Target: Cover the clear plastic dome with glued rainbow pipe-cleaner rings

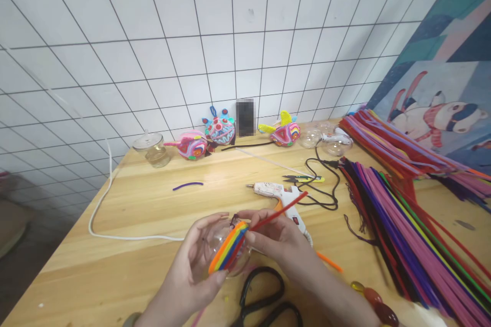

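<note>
My left hand [199, 260] is closed round a clear plastic ball [215, 237]. Orange, yellow, blue and red pipe cleaner strips [229, 248] lie side by side across the ball's surface. With thumb and fingers, my right hand [270, 232] pinches a red pipe cleaner [286, 209] at the edge of these strips, its loose end pointing up to the right. Behind my right hand lies a white glue gun [270, 190], nozzle to the left. Black-handled scissors [264, 291] rest just below my hands, their blades hidden.
Bundles of coloured pipe cleaners [406, 219] cover the table's right side. Finished fish-like ornaments [192, 147], a glass jar [151, 148] and more clear balls [310, 138] stand along the back. A black cord [335, 199] loops near a yellow cutter [312, 179].
</note>
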A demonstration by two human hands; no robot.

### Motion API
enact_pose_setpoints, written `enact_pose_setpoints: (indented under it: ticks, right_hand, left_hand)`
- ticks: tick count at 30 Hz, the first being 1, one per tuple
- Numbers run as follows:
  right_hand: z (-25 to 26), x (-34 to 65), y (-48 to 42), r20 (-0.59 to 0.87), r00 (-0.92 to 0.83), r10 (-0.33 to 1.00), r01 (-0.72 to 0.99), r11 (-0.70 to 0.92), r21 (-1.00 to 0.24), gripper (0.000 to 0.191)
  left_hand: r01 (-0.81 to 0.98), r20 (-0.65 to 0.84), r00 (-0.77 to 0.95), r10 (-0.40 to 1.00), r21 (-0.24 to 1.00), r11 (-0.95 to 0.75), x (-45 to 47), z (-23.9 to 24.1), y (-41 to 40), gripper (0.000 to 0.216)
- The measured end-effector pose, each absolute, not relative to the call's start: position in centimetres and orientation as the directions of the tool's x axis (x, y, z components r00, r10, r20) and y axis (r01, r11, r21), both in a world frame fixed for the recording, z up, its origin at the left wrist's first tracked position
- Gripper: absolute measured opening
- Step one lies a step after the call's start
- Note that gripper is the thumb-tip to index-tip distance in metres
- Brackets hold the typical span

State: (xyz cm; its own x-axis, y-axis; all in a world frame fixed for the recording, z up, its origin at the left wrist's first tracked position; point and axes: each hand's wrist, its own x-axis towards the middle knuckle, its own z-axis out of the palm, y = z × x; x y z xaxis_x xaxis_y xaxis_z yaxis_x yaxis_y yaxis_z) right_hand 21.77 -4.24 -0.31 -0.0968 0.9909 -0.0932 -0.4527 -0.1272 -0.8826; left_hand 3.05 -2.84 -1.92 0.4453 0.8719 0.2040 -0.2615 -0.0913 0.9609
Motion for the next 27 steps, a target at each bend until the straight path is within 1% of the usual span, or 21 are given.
enact_pose_setpoints:
  ticks: [7,13,17,22,27]
  right_hand:
    - [-0.15,21.84,-4.32,-0.137,-0.113,0.984,-0.469,-0.175,-0.866,0.031]
    - [-0.24,21.74,-4.58,-0.221,-0.082,0.972,-0.414,-0.235,-0.879,0.039]
    - [-0.64,21.73,-4.75,-0.284,-0.107,0.953,-0.420,-0.302,-0.855,0.041]
    - [-0.65,21.82,-4.79,-0.303,-0.138,0.943,-0.437,-0.333,-0.835,0.042]
    - [-0.53,22.01,-4.48,-0.316,-0.097,0.944,-0.449,-0.325,-0.832,0.042]
  left_hand:
    - [-0.317,0.172,0.466,0.868,0.948,-0.018,3.18,-1.93,-2.67,0.052]
    - [-0.336,0.036,0.440,0.897,0.933,0.128,3.06,-1.83,-3.01,0.058]
    - [-0.325,-0.017,0.425,0.905,0.930,0.170,2.97,-1.77,-3.18,0.059]
    - [-0.325,-0.018,0.465,0.885,0.927,0.189,2.83,-2.05,-2.91,0.058]
    - [-0.303,0.007,0.520,0.854,0.936,0.177,2.82,-1.57,-2.80,0.051]
